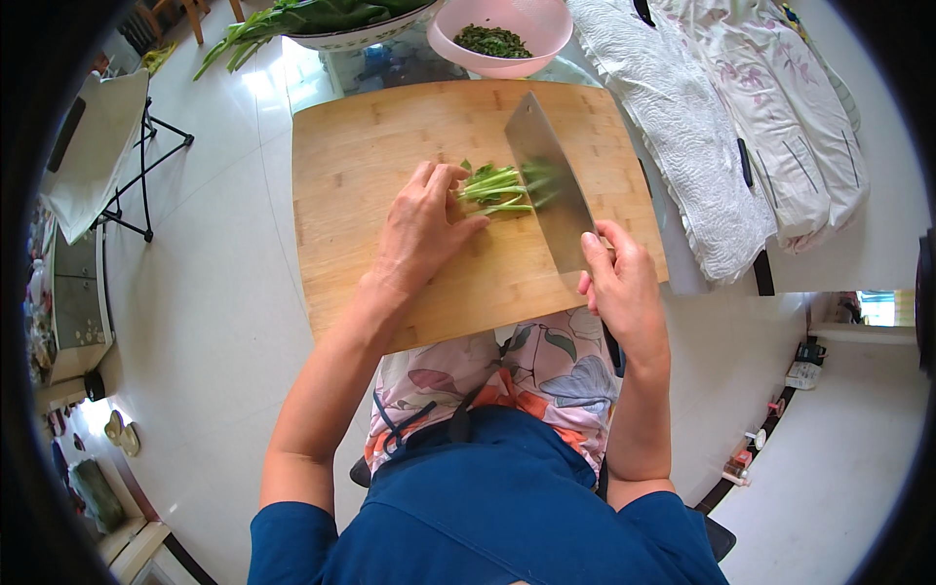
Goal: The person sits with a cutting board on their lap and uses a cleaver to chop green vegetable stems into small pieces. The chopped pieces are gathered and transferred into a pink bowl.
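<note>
A wooden cutting board (365,219) lies in front of me. On it, my left hand (428,212) grips a bunch of green leafy stalks (493,189), fingers curled over their left end. My right hand (621,281) is closed around the handle of a cleaver (548,183), whose broad steel blade stands at the right end of the stalks. Blurred green pieces show against the blade. Most of the handle is hidden by my fingers.
Beyond the board stand a pink plastic colander (541,55) with chopped greens (493,42) and a large bowl (365,35) of leafy vegetables. Folded white quilted cloth (673,146) lies at the right. A folding chair (102,146) is on the floor at the left.
</note>
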`<state>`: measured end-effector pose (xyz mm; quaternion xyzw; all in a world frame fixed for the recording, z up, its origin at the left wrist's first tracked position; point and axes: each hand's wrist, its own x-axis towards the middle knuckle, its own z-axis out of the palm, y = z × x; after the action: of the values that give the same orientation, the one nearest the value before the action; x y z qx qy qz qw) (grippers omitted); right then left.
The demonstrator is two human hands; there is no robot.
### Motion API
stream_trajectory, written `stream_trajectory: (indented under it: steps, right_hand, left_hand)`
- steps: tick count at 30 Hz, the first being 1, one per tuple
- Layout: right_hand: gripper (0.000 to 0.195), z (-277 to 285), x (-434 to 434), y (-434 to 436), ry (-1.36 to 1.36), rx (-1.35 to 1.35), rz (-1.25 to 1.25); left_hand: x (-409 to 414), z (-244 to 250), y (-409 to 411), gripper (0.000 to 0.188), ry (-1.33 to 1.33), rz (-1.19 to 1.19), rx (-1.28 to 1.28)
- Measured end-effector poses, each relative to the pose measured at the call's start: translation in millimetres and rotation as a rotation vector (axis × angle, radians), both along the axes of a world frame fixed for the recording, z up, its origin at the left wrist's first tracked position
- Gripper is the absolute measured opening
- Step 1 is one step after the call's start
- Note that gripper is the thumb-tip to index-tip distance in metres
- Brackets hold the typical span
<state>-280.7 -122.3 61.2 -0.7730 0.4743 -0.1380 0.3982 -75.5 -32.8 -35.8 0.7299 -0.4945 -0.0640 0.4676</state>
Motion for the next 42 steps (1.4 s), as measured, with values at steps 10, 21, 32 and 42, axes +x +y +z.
stream_trajectory:
  steps: [10, 21, 32, 42]
  right_hand:
    - [0.03, 3, 4, -1, 0.038, -0.01, 0.01]
    - [0.031, 6, 7, -2, 0.019, 0.0, 0.016]
    - [0.032, 9, -5, -8, 0.021, 0.0, 0.024]
    - [0.032, 9, -14, 0, -0.003, 0.029, 0.065]
  left_hand:
    - [-4, 5, -4, 0.059, -0.198, 0.051, 0.031]
    - [-4, 5, -10, 0.066, -0.153, -0.008, 0.135]
    - [6, 7, -34, 0.052, -0.199, -0.087, 0.102]
    - [-9, 11, -16, 0.035, -0.055, -0.192, 0.15]
